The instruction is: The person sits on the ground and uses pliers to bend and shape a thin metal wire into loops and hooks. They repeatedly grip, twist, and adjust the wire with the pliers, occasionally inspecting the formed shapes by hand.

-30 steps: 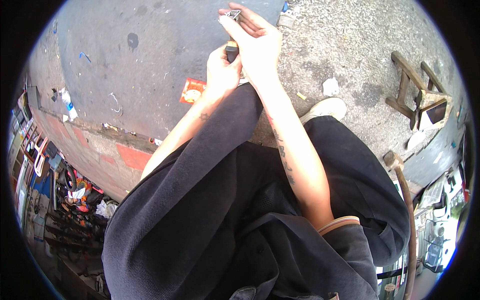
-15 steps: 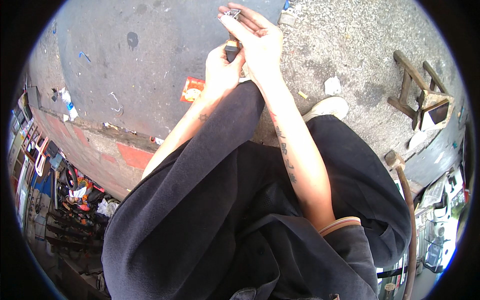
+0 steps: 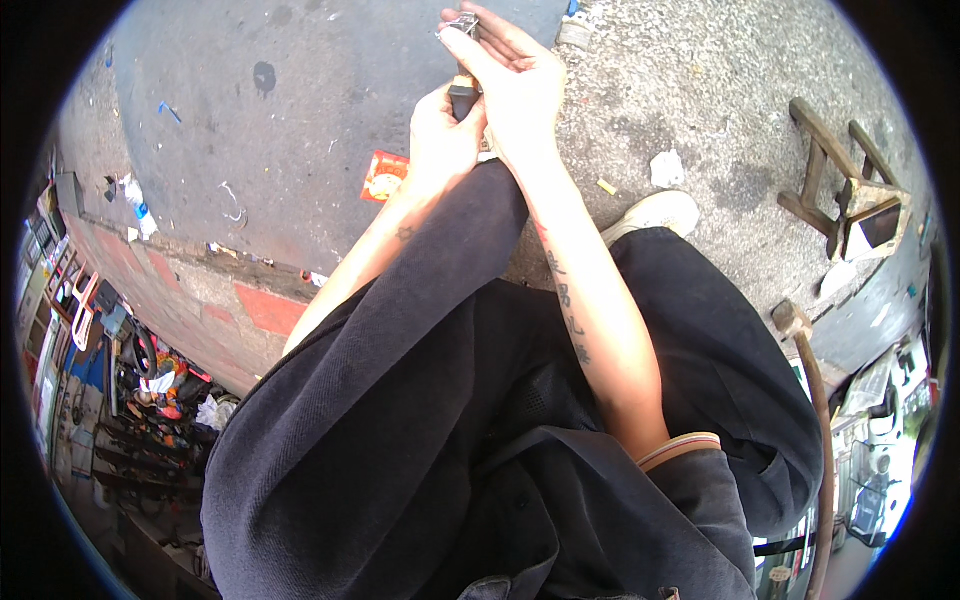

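Observation:
Near the top of the view both hands meet just beyond my raised knee. My left hand (image 3: 440,135) is closed around a short tool handle (image 3: 463,96), black with a yellow-orange band; its kind cannot be made out. Right above it, my right hand (image 3: 528,88) pinches a small shiny metal piece (image 3: 463,24) between thumb and fingers, the other fingers stretched behind it. The handle points up toward the metal piece; whether they touch is hidden by my right hand.
A red packet (image 3: 384,176) lies on the ground by my left wrist. On the right are a wooden stool (image 3: 850,190) tipped over, crumpled white paper (image 3: 666,169) and a long wooden-handled hammer (image 3: 793,320). Clutter (image 3: 150,390) fills the lower left.
The metal piece has turned slightly in my right fingers, and the handle has tilted a little. Both hands stay in nearly the same place.

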Action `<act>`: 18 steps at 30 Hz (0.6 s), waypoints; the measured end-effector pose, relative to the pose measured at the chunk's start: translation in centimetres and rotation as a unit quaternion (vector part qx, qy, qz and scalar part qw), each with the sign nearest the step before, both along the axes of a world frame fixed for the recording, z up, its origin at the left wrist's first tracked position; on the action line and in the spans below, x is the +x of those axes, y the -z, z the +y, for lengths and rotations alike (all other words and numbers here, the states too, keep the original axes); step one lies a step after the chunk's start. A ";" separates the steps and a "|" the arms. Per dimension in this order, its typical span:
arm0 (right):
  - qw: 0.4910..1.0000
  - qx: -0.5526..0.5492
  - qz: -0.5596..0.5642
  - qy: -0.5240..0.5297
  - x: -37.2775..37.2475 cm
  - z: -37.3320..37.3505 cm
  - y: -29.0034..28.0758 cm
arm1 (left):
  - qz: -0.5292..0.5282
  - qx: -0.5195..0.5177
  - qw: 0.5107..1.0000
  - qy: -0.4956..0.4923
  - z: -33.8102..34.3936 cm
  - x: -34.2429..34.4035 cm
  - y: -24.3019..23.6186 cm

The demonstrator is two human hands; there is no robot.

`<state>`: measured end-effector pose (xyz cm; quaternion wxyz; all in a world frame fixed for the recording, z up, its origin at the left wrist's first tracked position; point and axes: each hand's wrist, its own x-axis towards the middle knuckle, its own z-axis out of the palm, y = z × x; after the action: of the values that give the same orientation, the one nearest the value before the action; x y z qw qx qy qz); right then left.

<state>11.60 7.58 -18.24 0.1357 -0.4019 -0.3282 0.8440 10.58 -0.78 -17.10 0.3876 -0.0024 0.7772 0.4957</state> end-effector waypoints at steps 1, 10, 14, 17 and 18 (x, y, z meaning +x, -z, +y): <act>1.000 -0.003 0.003 0.001 0.0 -0.1 0.0 | 0.009 0.006 1.000 -0.010 0.0 0.1 0.0; 1.000 0.022 -0.020 -0.004 -0.2 -0.2 0.0 | 0.025 0.001 1.000 -0.004 0.0 0.1 0.3; 1.000 0.014 -0.014 0.004 -0.2 0.0 0.2 | -0.034 -0.001 0.999 0.000 -0.5 0.0 0.4; 1.000 0.014 -0.020 -0.009 0.0 -0.1 0.3 | -0.044 0.016 0.999 0.003 -0.9 -0.2 0.6; 1.000 0.008 -0.018 -0.021 0.0 -0.2 0.3 | -0.048 0.028 0.998 0.005 -1.0 -0.3 0.6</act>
<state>11.62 7.34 -18.58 0.1153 -0.4094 -0.3452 0.8366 10.27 -1.74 -17.72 0.4271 -0.0110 0.7434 0.5146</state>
